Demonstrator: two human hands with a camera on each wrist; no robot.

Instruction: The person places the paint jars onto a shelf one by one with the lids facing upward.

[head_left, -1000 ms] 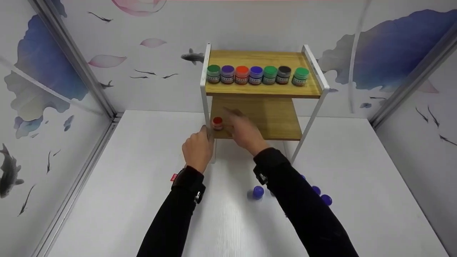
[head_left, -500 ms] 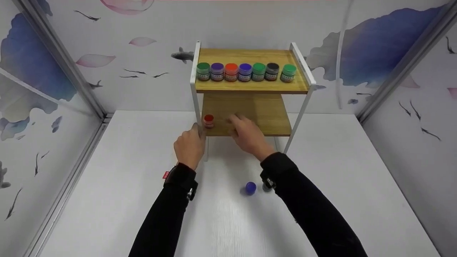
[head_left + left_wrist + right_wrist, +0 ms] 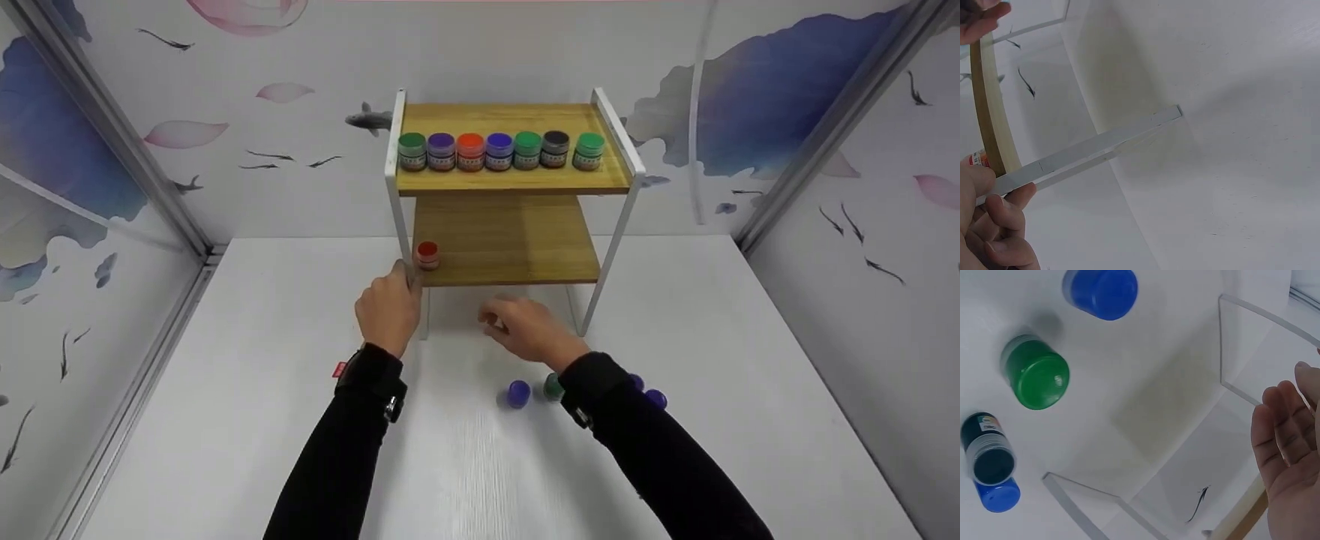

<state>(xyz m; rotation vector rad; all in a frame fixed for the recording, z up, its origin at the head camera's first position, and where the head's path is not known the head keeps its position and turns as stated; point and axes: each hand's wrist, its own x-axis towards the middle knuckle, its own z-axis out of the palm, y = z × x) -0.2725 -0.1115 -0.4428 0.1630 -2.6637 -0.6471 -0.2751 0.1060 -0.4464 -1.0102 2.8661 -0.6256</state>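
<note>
My left hand grips the front left white leg of a two-tier wooden shelf rack. In the left wrist view its fingers curl round that leg. A small red-lidded paint jar stands at the left end of the lower board, just above this hand. My right hand hangs in front of the lower board, fingers loosely bent, holding nothing. Below it on the white table lie a blue-lidded jar and a green-lidded jar, the latter partly hidden by the right wrist.
Along the top board stands a row of several paint jars with green, purple, orange, blue and black lids. More blue-lidded jars lie beside my right forearm. In the right wrist view a dark jar is visible. Printed walls enclose the table.
My right hand has drawn back from the lower board, down and toward me. The left hand keeps its grip on the leg. The whole view has shifted, so the rack appears further left.
</note>
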